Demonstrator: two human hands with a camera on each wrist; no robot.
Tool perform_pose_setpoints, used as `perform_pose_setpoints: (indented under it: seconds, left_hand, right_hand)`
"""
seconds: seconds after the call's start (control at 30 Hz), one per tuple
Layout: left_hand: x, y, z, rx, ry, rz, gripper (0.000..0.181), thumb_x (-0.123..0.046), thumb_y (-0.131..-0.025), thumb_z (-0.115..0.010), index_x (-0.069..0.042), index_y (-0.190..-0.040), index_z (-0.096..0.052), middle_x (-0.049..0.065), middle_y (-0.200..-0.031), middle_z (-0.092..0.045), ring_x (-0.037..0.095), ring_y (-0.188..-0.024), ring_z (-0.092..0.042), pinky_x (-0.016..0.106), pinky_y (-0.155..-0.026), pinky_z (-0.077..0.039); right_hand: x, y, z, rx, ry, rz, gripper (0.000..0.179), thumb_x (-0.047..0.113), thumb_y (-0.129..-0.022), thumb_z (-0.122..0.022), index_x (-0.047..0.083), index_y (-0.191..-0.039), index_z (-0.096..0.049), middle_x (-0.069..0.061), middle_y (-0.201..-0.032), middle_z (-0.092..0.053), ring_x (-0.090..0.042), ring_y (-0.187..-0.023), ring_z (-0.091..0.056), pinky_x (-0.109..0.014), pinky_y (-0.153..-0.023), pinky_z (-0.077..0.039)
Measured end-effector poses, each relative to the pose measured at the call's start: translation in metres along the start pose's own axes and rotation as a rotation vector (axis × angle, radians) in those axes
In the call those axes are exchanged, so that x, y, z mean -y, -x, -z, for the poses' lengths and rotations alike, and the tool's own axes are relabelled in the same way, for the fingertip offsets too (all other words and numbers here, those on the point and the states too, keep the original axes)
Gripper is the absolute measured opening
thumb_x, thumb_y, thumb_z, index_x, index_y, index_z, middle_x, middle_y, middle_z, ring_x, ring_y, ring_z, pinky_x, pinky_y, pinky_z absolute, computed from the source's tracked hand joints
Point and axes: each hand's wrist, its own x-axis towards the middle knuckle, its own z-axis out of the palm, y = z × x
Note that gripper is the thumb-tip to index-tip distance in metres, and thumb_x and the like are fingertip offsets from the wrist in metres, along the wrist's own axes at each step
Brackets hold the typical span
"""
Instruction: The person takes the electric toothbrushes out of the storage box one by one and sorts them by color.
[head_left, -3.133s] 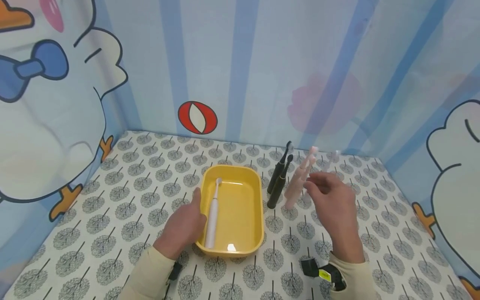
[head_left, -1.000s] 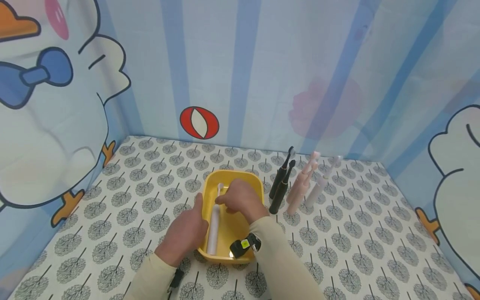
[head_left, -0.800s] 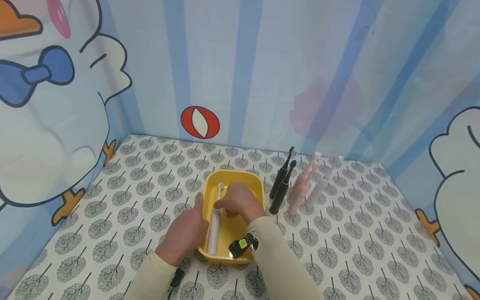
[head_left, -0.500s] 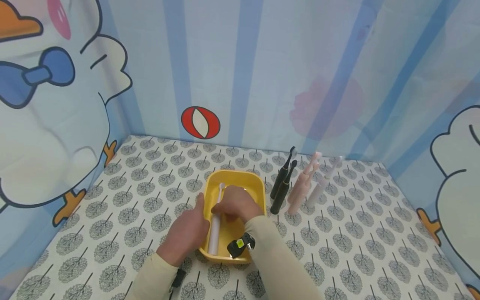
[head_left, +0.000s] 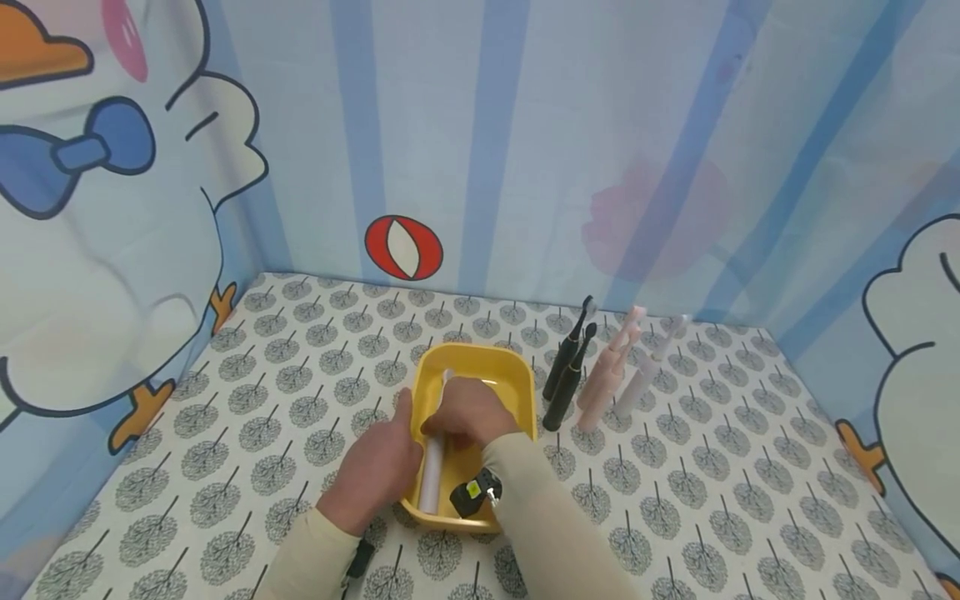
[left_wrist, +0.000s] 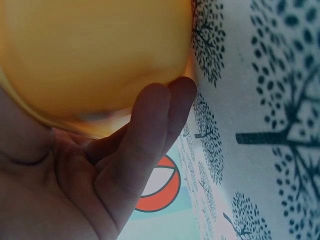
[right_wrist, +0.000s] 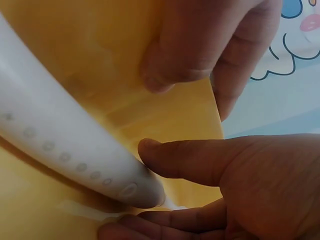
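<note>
My left hand (head_left: 377, 472) grips the left side of a yellow tray (head_left: 528, 408), thumb at the rim and fingers against the outer wall in the left wrist view. Inside the tray along its left side lies a white electric toothbrush (head_left: 431, 482). My right hand (head_left: 472, 412) reaches into the tray and pinches the toothbrush near its neck, hiding most of the upper part in the head view. In the right wrist view the thumb (right_wrist: 185, 157) is at one side of the white handle (right_wrist: 75, 135), with the fingers (right_wrist: 170, 225) on the other.
Right of the tray stand two black electric toothbrushes (head_left: 562, 392), two pink ones (head_left: 602, 387) and a whitish one (head_left: 637, 387), all upright. A tree-patterned cloth (head_left: 262, 400) covers the table. A striped cartoon curtain (head_left: 555, 150) rises behind.
My right hand has come from beside the standing toothbrushes into the tray, then shifted slightly left onto the white toothbrush. My left hand keeps its hold on the tray.
</note>
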Motion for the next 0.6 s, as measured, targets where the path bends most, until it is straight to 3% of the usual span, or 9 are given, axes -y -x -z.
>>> perform_pose_setpoints:
  seconds: [0.3,0.6]
  left_hand:
    - [-0.0004,0.0006,-0.0005,-0.014,-0.016,-0.026,0.074,-0.010,-0.092,-0.047,0.000,-0.155,-0.008,0.006,-0.062,-0.049,0.018,-0.048,-0.046,0.032,-0.045,-0.039]
    - [0.0002,0.0017,-0.0010,-0.003,0.016,-0.015,0.075,-0.010,-0.092,-0.047,0.000,-0.155,-0.007,0.006,-0.060,-0.048,0.018,-0.046,-0.046,0.032,-0.044,-0.038]
  right_hand:
    - [0.0016,-0.0005,-0.0026,-0.025,0.059,0.041,0.021,0.024,-0.077,-0.077,0.008,-0.073,-0.063,-0.007,-0.064,-0.064,-0.020,-0.055,-0.062,-0.029,-0.049,-0.049]
    - [0.0013,0.0003,-0.0039,-0.018,0.042,0.055,0.017,0.019,-0.080,-0.074,0.008,-0.074,-0.063,-0.006,-0.064,-0.063,-0.020,-0.056,-0.062,-0.029,-0.051,-0.049]
